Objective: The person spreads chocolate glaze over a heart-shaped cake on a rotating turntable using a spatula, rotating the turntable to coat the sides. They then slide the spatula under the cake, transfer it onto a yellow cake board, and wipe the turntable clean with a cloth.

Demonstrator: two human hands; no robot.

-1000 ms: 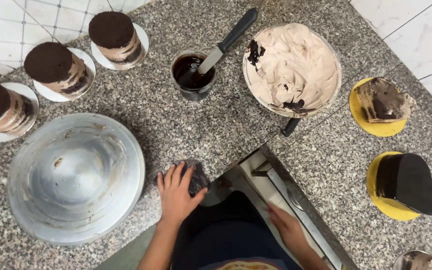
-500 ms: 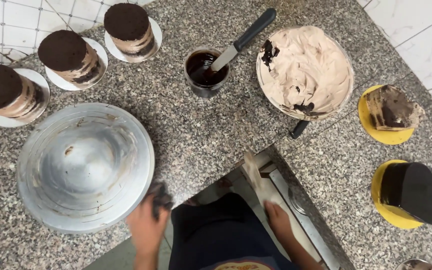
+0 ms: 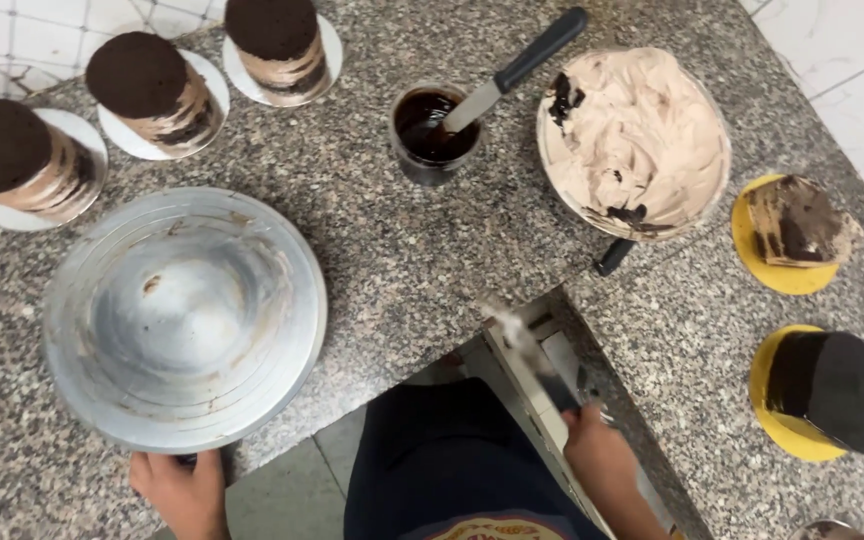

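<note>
My left hand (image 3: 184, 490) is at the counter's front edge, just below the round metal turntable (image 3: 182, 315), fingers curled on a small dark object (image 3: 207, 462). My right hand (image 3: 600, 455) is low beside the counter's inner corner. It grips the dark handle of a metal spatula (image 3: 527, 345), whose blurred blade points up and to the left. Between my hands I see my dark apron and the floor.
Three layered chocolate cakes (image 3: 152, 90) sit on white plates at the back left. A cup of dark syrup (image 3: 432, 130) holds a knife. A bowl of light brown cream (image 3: 642, 140) is at the back right, and two cakes on yellow boards (image 3: 822, 395) are on the right.
My left hand slid from the counter's inner corner leftward to below the turntable, taking the dark object along. My right hand lifted the spatula's blade, and the view shifted.
</note>
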